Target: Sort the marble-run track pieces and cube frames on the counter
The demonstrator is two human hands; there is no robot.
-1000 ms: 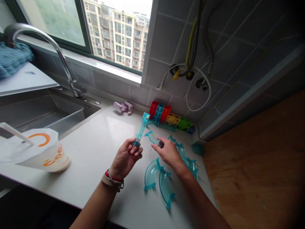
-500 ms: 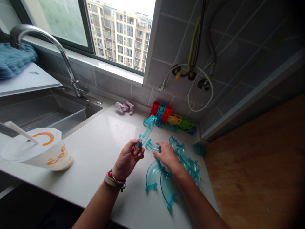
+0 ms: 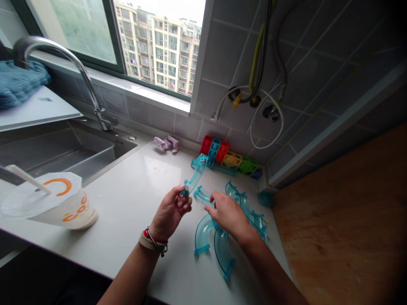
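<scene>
My left hand [image 3: 173,207] is closed around the near end of a translucent teal track piece [image 3: 197,171], which slants away toward the coloured blocks. To its right, my right hand [image 3: 227,212] hovers with thumb and forefinger apart over a small curved teal track piece [image 3: 202,193]; its fingers hide that piece's right end, so contact is hard to judge. Below the right hand lie two larger curved teal pieces, one on the left [image 3: 202,235] and one on the right [image 3: 222,252]. More teal track pieces [image 3: 244,203] lie beyond the right wrist, partly covered by the forearm.
Red, teal, yellow and green blocks [image 3: 232,159] line the wall. A crumpled lilac item [image 3: 165,143] lies near the sink [image 3: 124,148]. At the left stands a lidded drink cup [image 3: 79,212] with a straw. A wooden panel [image 3: 337,220] borders the counter's right side.
My right hand has drawn back slightly to the right, its thumb and forefinger more spread beside the small curved piece. My left hand stays almost still with its track piece.
</scene>
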